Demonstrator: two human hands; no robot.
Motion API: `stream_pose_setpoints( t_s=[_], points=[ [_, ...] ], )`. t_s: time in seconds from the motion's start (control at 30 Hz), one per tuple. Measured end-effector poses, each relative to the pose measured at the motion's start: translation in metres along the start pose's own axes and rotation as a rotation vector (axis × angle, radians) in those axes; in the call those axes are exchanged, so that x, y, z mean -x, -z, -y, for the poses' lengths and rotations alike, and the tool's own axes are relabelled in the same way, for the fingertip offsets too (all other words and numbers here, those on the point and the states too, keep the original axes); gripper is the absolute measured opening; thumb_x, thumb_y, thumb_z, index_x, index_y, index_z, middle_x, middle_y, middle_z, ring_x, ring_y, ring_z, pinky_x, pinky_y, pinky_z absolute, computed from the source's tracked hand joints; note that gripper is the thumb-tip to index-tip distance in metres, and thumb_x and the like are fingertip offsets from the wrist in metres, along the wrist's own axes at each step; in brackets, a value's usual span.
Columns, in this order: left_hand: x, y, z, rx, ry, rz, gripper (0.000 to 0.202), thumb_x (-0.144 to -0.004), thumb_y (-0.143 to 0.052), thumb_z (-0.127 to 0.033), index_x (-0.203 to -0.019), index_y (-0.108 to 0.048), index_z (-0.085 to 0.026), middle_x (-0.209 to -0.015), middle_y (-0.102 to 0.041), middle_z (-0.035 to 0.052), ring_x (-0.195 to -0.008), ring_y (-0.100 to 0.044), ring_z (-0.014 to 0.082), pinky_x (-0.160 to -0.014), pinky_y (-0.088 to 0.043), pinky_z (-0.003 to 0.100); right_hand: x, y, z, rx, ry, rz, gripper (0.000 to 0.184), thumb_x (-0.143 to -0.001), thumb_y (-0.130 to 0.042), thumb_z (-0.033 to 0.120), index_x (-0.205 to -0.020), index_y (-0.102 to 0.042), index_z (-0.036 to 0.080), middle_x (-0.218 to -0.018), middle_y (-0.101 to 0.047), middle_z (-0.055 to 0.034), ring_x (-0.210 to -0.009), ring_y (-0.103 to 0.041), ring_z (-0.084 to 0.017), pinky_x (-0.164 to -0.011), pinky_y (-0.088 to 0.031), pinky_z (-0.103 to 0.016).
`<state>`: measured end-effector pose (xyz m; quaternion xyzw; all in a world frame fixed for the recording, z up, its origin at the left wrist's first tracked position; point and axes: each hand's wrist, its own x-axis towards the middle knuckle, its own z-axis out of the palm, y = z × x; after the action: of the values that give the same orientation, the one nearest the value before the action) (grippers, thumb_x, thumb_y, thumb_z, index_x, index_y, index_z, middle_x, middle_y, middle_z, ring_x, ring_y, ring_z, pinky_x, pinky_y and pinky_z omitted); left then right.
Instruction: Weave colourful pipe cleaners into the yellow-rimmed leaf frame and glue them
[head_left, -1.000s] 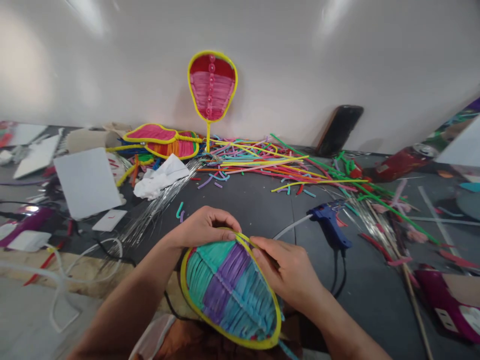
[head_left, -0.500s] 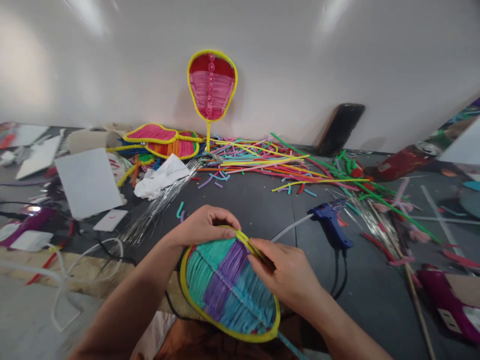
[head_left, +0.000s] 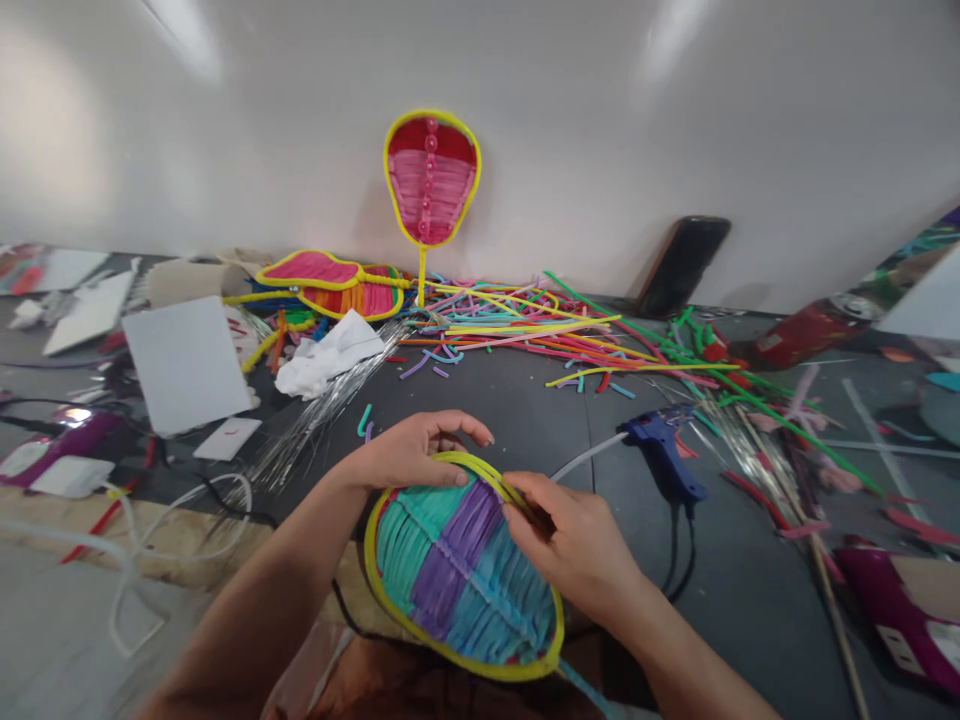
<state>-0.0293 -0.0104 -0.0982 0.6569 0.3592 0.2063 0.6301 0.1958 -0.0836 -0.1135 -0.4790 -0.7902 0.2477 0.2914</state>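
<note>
A flat, egg-shaped panel of fuzzy stems (head_left: pixel 457 570) in green, purple and blue bands was held just below and between the two hands, over the near side of a smooth dark tabletop (head_left: pixel 480 400). Its soft pile was laid in close parallel ridges, crossed lengthwise by a raised fuzzy blue-green rib, and its edge was bound by a thick, velvety yellow rim (head_left: pixel 517 672). A thin blue fuzzy stalk (head_left: pixel 585 688) was left trailing below the right hand (head_left: pixel 574 525), by which the rim and a bendy yellow strand (head_left: pixel 480 466) were pinched narrowly between thumb and fingers. The left hand (head_left: pixel 405 450) was held parted, its thumb laid at the rim and its index finger raised clear; whether any grip was kept by its hidden fingers could not be told. To the right of the right hand, a hard blue plastic glue gun (head_left: pixel 661 452) was rested; beyond both hands, loose, straight multicoloured fuzzy stems (head_left: pixel 517 325) were heaped, and left of the left hand, stiff, shiny silver wires (head_left: pixel 300 430) were fanned out. Half a second earlier, the left fingertips had been closed down at the rim; now they were lifted off, while the right hand's pinch was kept.
</note>
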Motion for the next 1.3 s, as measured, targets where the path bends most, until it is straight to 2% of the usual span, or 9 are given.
stream_pose_setpoints(
  t_s=[0.1,0.2,0.4,0.53,0.67,0.83,0.97,1.13,1.3],
  points=[
    [-0.0004,-0.0010,0.0017,0.016,-0.011,-0.005,0.042,-0.071,-0.073,-0.024,-0.110,-0.060,-0.016,-0.112,-0.060,0.0071,-0.083,-0.060,0.0128,-0.079,-0.048,0.026,-0.0001,0.0000,-0.0004,-0.003,-0.008,0.035,0.024,-0.087,-0.051,0.022,-0.107,-0.062,0.020,-0.085,-0.075,-0.0013,-0.070,-0.071,-0.014,-0.063,-0.050,-0.021],
    [-0.0014,-0.0003,0.0035,-0.018,-0.045,-0.015,0.038,-0.073,-0.072,-0.026,-0.109,-0.063,-0.017,-0.110,-0.059,0.0064,-0.087,-0.059,0.0140,-0.080,-0.048,0.026,0.0007,-0.0025,-0.0025,0.027,0.048,0.038,0.024,-0.089,-0.048,0.022,-0.108,-0.063,0.019,-0.093,-0.076,-0.0036,-0.074,-0.072,-0.015,-0.068,-0.052,-0.023],
    [-0.0039,0.0032,0.0039,-0.175,-0.177,0.009,0.025,-0.078,-0.068,-0.035,-0.096,-0.070,-0.017,-0.106,-0.060,0.0077,-0.100,-0.059,0.0189,-0.092,-0.044,0.031,0.0005,-0.0066,-0.0040,0.094,0.109,-0.013,0.026,-0.090,-0.047,0.020,-0.110,-0.064,0.015,-0.086,-0.076,-0.0055,-0.067,-0.071,-0.016,-0.063,-0.052,-0.025],
    [-0.0036,0.0032,0.0023,-0.213,-0.173,0.018,0.026,-0.076,-0.071,-0.036,-0.094,-0.071,-0.018,-0.108,-0.059,0.0079,-0.101,-0.059,0.0194,-0.092,-0.044,0.031,-0.0006,-0.0054,-0.0021,0.103,0.130,-0.022,0.025,-0.090,-0.047,0.019,-0.107,-0.065,0.015,-0.081,-0.075,-0.0047,-0.063,-0.070,-0.016,-0.060,-0.050,-0.024],
    [-0.0021,0.0015,0.0009,-0.161,-0.155,0.015,0.025,-0.078,-0.067,-0.032,-0.099,-0.068,-0.018,-0.109,-0.058,0.0077,-0.100,-0.059,0.0187,-0.088,-0.046,0.030,0.0005,-0.0046,-0.0012,0.103,0.141,-0.029,0.025,-0.090,-0.047,0.018,-0.107,-0.065,0.014,-0.083,-0.076,-0.0055,-0.064,-0.071,-0.016,-0.060,-0.051,-0.024],
    [-0.0010,-0.0010,-0.0006,-0.094,-0.025,-0.005,0.027,-0.078,-0.063,-0.025,-0.104,-0.063,-0.018,-0.112,-0.057,0.0069,-0.098,-0.058,0.0181,-0.083,-0.048,0.029,0.0021,-0.0067,-0.0022,0.122,0.159,-0.045,0.026,-0.090,-0.047,0.019,-0.108,-0.065,0.014,-0.083,-0.076,-0.0065,-0.065,-0.071,-0.016,-0.061,-0.052,-0.024],
    [-0.0016,-0.0022,-0.0002,-0.071,-0.066,-0.030,0.019,-0.077,-0.062,-0.021,-0.095,-0.062,-0.017,-0.108,-0.058,0.0063,-0.096,-0.058,0.0165,-0.084,-0.047,0.029,0.0018,-0.0082,-0.0039,0.131,0.171,-0.051,0.025,-0.090,-0.047,0.018,-0.107,-0.065,0.014,-0.085,-0.076,-0.0075,-0.066,-0.071,-0.015,-0.064,-0.053,-0.023],
    [-0.0026,-0.0028,-0.0021,-0.106,-0.071,-0.059,0.008,-0.076,-0.062,-0.022,-0.079,-0.061,-0.014,-0.105,-0.059,0.0070,-0.086,-0.058,0.0140,-0.076,-0.046,0.026,0.0013,-0.0069,-0.0034,0.132,0.156,-0.035,0.026,-0.090,-0.047,0.018,-0.107,-0.065,0.014,-0.082,-0.076,-0.0070,-0.066,-0.071,-0.015,-0.064,-0.053,-0.023],
    [-0.0029,-0.0017,-0.0046,-0.180,-0.061,-0.042,0.007,-0.074,-0.060,-0.019,-0.077,-0.064,-0.015,-0.104,-0.059,0.0065,-0.088,-0.058,0.0154,-0.075,-0.045,0.025,0.0011,-0.0056,-0.0014,0.125,0.137,-0.008,0.027,-0.089,-0.046,0.017,-0.109,-0.065,0.014,-0.085,-0.076,-0.0081,-0.068,-0.071,-0.016,-0.065,-0.054,-0.024]
  ],
)
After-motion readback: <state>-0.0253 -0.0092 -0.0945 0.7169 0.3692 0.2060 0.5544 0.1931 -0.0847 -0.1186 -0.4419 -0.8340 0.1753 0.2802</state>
